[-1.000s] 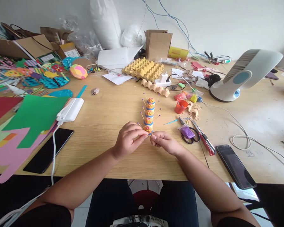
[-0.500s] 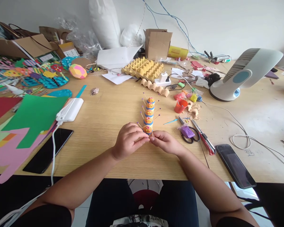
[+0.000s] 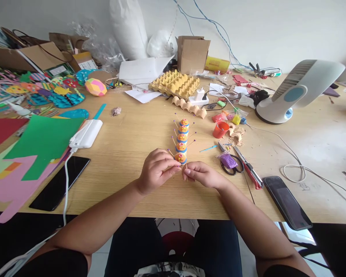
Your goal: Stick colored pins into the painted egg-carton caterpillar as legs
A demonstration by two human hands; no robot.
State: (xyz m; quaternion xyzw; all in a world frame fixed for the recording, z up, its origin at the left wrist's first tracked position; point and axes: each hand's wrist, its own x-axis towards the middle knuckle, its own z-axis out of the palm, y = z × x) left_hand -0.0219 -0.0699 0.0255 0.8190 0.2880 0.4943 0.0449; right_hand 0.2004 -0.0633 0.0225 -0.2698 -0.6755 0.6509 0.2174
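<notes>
A caterpillar figure (image 3: 182, 137) made from an egg-carton strip lies on the table in front of me. Its humps are orange with blue edging and small faces, and thin sticks tipped with purple balls poke out from both sides. Close to its near end, my left hand (image 3: 159, 169) pinches a tiny purple clay ball (image 3: 179, 166) between thumb and fingertips. Just right of that, my right hand (image 3: 201, 173) is closed on a toothpick (image 3: 186, 167) held roughly upright. Part of the toothpick is hidden by the fingers.
Scissors (image 3: 240, 164), a box cutter (image 3: 248, 168), a purple clay packet (image 3: 228, 160) and a red cup (image 3: 220, 130) lie to the right. A phone (image 3: 288, 202) and a fan (image 3: 300, 90) are farther right. Green paper (image 3: 43, 134) and a power bank (image 3: 88, 132) lie left.
My hands have drawn slightly apart. The toothpick in my right hand now shows more of its length, and the purple ball shows at my left fingertips.
</notes>
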